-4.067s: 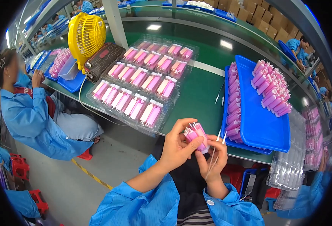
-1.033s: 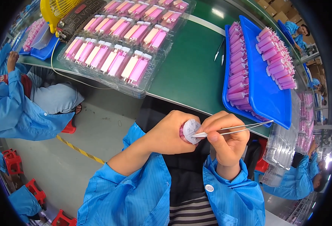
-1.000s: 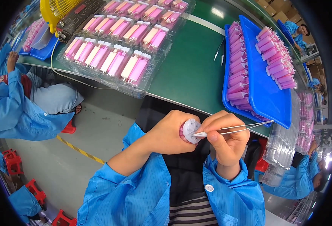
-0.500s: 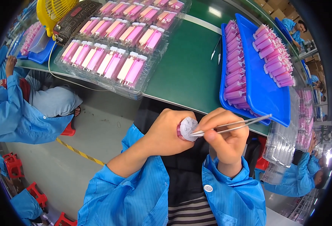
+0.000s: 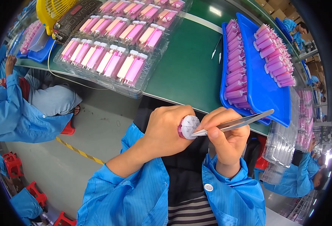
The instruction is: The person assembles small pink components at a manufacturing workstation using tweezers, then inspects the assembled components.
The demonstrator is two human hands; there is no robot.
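My left hand [image 5: 167, 130] is closed around a pink cylindrical piece whose white, creased round end [image 5: 189, 126] faces right. Its fingers curl away from view, so most of the pink body is hidden. Between the thumb and fingers of my right hand [image 5: 228, 132] is a pair of metal tweezers [image 5: 245, 119]. The tweezers' tips touch the lower part of the white end, and their rear end points up and right. Both hands are held over my lap, just off the table's near edge.
Clear plastic trays [image 5: 135, 88] of pink and cream pieces sit on the green table [image 5: 188, 56] at left. Two blue trays [image 5: 258, 86] with pink pieces stand at right. A second pair of tweezers [image 5: 215, 49] lies beside them. A person in blue [image 5: 28, 113] sits at left.
The tweezers have turned to show their broad side, and their tips have shifted slightly left along the white end. That end looks flatter, with clearer folds. Both hands stay nearly in place.
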